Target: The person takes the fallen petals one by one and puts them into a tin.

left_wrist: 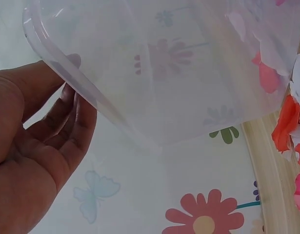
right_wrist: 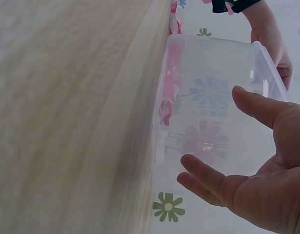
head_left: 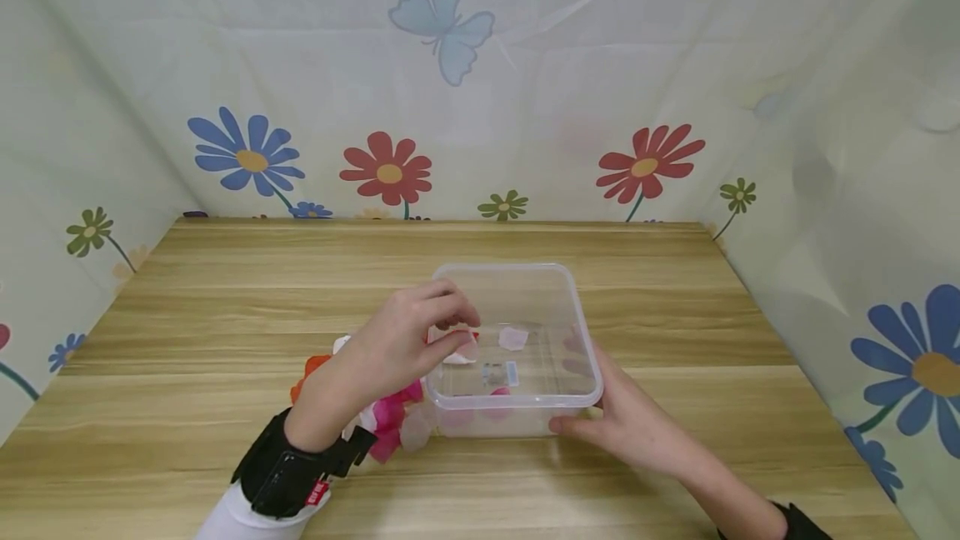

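A clear plastic box (head_left: 517, 425) stands on the wooden table with a few petals inside, among them a pale pink petal (head_left: 513, 338). My left hand (head_left: 408, 327) reaches over its left rim, fingers bent downward and a gap between fingertips and thumb. The left wrist view shows the same hand (left_wrist: 42, 117) right at the rim, nothing visible in its grasp. My right hand (head_left: 630, 415) rests against the box's right side, thumb at the front corner. In the right wrist view, the right hand's fingers (right_wrist: 203, 170) are spread along the clear wall.
A loose pile of petals, including orange petals (head_left: 311, 373) and magenta petals (head_left: 388, 417), lies left of the box, partly hidden under my left forearm. The wooden table (head_left: 247, 298) is bordered by a curtain (head_left: 525, 107) printed with flowers and a butterfly.
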A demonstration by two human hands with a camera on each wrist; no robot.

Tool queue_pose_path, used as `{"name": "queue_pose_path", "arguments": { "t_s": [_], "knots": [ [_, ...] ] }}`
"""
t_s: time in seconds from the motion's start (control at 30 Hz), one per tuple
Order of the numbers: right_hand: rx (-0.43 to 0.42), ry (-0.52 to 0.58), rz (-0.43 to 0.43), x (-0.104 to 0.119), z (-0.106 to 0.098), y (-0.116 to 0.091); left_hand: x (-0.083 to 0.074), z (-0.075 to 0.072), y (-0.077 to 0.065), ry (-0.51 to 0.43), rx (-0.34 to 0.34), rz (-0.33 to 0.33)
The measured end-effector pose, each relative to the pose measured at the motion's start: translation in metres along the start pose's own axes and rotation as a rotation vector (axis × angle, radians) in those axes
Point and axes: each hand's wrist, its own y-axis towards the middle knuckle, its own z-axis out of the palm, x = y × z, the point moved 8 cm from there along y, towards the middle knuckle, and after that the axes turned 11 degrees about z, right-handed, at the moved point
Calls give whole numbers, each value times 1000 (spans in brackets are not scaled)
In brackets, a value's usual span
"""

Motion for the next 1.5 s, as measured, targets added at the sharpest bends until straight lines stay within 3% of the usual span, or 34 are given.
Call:
{"name": "queue_pose_path", "arguments": {
  "t_s": [0.47, 0.73, 1.1, 1.3, 1.5],
  "knots": [
    [2, 18, 21, -3, 0, 1, 0, -1, -1, 5, 38, -21],
    [5, 14, 8, 0, 0, 2, 0, -15, -8, 10, -26, -34],
    [23, 45, -2, -1, 2, 1, 22, -20, -37, 76, -38, -179],
    [28, 49, -2, -1, 2, 1, 34, -15, -56, 86, 12, -221],
    [17, 35, 6, -1, 0, 1, 47, -2, -76, 78, 147, -326]
  ]
}}
